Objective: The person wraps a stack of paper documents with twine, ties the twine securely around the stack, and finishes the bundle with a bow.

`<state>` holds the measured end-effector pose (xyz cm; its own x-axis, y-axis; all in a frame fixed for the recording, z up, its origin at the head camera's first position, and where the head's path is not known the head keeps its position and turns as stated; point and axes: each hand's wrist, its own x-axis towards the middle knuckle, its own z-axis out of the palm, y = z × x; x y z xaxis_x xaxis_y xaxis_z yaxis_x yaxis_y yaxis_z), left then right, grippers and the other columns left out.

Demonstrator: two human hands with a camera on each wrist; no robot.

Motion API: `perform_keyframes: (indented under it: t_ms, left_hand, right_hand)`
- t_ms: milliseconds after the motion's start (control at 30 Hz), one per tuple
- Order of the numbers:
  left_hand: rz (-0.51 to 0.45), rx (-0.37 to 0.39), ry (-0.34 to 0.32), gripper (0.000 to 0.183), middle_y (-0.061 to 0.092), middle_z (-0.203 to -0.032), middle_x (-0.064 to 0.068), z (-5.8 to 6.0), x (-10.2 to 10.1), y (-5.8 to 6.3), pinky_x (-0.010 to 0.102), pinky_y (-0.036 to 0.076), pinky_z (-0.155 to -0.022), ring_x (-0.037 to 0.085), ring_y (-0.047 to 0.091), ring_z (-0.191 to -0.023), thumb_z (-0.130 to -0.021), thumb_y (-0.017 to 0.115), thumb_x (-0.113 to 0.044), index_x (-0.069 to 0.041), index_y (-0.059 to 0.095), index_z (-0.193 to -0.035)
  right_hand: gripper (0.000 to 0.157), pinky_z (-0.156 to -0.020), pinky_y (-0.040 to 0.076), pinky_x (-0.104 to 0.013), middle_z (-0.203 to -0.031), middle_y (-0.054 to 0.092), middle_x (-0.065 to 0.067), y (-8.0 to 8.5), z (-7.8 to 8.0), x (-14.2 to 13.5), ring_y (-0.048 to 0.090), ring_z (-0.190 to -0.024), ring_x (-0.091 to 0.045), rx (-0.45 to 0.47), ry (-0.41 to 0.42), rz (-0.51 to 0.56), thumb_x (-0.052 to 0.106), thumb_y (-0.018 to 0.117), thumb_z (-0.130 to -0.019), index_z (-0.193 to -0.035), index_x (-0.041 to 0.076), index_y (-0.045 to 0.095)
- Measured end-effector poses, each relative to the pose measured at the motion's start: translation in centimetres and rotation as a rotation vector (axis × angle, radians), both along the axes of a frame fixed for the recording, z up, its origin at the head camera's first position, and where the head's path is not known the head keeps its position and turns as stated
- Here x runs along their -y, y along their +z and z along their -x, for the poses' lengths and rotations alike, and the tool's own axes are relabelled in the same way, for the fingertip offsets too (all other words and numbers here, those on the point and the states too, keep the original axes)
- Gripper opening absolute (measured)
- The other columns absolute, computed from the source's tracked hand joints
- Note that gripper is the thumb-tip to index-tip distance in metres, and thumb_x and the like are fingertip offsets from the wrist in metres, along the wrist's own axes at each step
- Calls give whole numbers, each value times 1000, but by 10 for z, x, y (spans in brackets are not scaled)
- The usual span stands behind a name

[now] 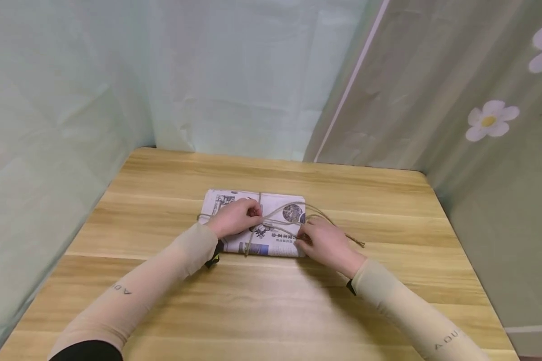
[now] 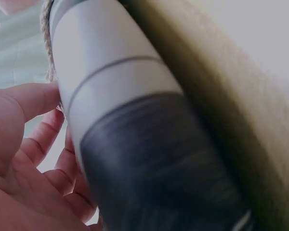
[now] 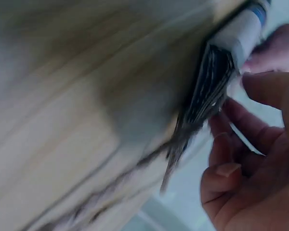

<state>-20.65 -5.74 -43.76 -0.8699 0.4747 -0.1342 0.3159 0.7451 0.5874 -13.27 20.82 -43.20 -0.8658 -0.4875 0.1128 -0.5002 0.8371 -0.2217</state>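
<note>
A folded stack of newspapers (image 1: 280, 249) lies flat on the table, with twine (image 1: 260, 196) crossing it lengthwise and widthwise. My left hand (image 1: 236, 217) pinches the twine near the crossing on top; in the left wrist view its thumb and forefinger meet beside a strand of twine (image 2: 47, 43) at the newspapers' folded edge (image 2: 106, 79). At the stack's right end, my right hand (image 1: 325, 243) holds strands that run from the crossing. Loose twine (image 3: 144, 161) trails past the layered page edges in the right wrist view; the exact grip there is partly hidden.
The wood-grain table (image 1: 262, 311) extends around the stack on all sides. Pale curtains (image 1: 253, 75) hang behind it and to the left, and a grey-brown curtain with white flowers (image 1: 492, 120) hangs at the right. Frayed twine ends (image 1: 360, 244) lie right of the stack.
</note>
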Motion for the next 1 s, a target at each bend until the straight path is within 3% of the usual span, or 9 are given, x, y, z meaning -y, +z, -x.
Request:
perform_keyframes:
  t_ms: [167, 367, 567, 833, 1000]
  left_hand:
    - [8, -22, 4, 12, 58, -84, -7, 1, -8, -1, 31, 44, -74, 12, 53, -78, -82, 69, -31, -23, 61, -86]
    - [46, -12, 12, 10, 57, -83, -6, -2, -13, 4, 31, 44, -69, 13, 53, -75, -82, 67, -27, -23, 60, -88]
    - [115, -20, 11, 16, 56, -86, -7, -6, -18, 7, 32, 43, -69, 13, 52, -78, -79, 64, -23, -23, 61, -95]
    - [176, -49, 33, 22, 55, -93, -5, -8, -17, 9, 36, 44, -73, 15, 51, -85, -77, 62, -20, -23, 61, -98]
    - [183, -41, 29, 21, 54, -93, -5, -8, -17, 11, 37, 43, -75, 16, 51, -85, -78, 62, -21, -23, 61, -99]
  right_hand:
    - [8, -69, 44, -29, -79, 51, 11, -4, 4, 6, 50, -79, -11, -28, 5, -14, 24, 67, -83, -80, 22, 59]
    - [8, -69, 45, -28, -81, 51, 8, 0, -16, -14, 49, -77, -11, 5, 50, -18, 21, 65, -86, -84, 18, 58]
    - [5, -69, 47, -29, -84, 54, 8, 7, -35, -45, 52, -78, -9, 95, -1, -31, 19, 62, -88, -89, 18, 58]
    - [6, -57, 40, -28, -74, 48, 8, 19, -36, -95, 44, -64, -10, 146, -94, -69, 15, 62, -89, -88, 15, 56]
    - [10, -54, 39, -31, -68, 46, 5, 21, -37, -112, 43, -61, -13, 187, -182, -166, 15, 57, -91, -81, 13, 55]
